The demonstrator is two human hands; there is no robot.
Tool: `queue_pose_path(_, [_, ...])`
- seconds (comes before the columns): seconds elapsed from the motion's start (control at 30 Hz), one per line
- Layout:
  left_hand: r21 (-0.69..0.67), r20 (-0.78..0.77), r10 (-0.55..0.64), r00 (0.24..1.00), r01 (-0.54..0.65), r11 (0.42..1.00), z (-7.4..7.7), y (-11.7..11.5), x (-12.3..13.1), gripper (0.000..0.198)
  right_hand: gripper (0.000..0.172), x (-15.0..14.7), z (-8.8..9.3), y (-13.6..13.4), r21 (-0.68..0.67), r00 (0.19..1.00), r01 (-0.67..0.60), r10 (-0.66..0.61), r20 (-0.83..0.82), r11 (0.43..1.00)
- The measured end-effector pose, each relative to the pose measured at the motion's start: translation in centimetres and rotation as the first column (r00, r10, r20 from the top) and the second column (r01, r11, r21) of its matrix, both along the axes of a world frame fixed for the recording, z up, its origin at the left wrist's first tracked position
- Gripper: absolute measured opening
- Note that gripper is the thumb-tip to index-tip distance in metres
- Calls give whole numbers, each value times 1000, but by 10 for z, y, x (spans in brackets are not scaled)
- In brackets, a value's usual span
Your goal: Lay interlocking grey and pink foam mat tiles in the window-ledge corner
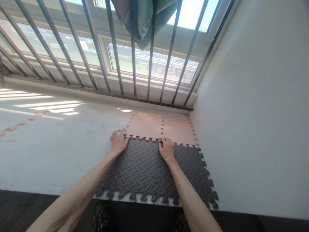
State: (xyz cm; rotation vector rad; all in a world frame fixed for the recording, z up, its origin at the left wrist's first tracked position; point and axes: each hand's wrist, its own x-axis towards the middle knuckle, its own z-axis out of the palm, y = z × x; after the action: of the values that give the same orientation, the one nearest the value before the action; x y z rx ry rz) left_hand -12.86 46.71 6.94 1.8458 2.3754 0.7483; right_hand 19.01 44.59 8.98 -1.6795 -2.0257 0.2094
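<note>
Foam puzzle mats lie on a pale window ledge (53,151) in the corner by the wall. Two pink mats (145,125) (180,130) sit at the back, two dark grey mats (137,167) (193,167) in front, joined by toothed edges. My left hand (118,141) lies on the far left corner of the left grey mat, fingers touching the seam with the pink mat. On the seam where the mats meet, my right hand (166,149) presses down with bent fingers. Neither hand holds anything.
Metal window bars (149,64) rise behind the ledge, with a teal cloth (145,22) hanging from them. A white wall (253,112) closes the right side. The grey mats overhang the ledge's front edge. Dark floor and my shoes (102,216) lie below.
</note>
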Motion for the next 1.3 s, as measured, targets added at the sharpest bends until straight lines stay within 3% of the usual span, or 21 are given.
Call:
queue_pose_path(0.13, [-42, -23, -78, 997, 77, 996, 5, -1, -1, 52, 44, 1, 3, -7, -4, 992, -98, 98, 83, 995])
queue_pose_path(0.37, [-71, -115, -103, 988, 95, 993, 11, -1, -4, 50, 46, 2, 8, -8, -33, 963, -150, 153, 221, 988])
queue_pose_path(0.5, [-47, -211, -327, 921, 325, 945, -2, -12, -9, 59, 55, -1, 0, -19, -11, 966, -143, 142, 218, 990])
queue_pose_path(0.6, [-122, -185, -457, 870, 441, 889, -12, -20, -9, 76, 61, -6, -4, -26, -37, 972, -140, 144, 183, 989])
queue_pose_path(0.73, [-183, -180, -482, 857, 453, 873, -12, -25, 7, 97, 64, -19, 3, -21, -82, 970, -106, 121, 210, 991])
queue_pose_path(0.97, [-194, -138, -547, 826, 519, 832, -4, -24, 53, 83, 79, -41, -6, -17, -154, 970, -123, 152, 191, 980])
queue_pose_path(1.3, [-204, -103, -594, 798, 568, 797, -3, -21, 57, 74, 73, -41, -10, -21, -161, 955, -126, 163, 248, 979])
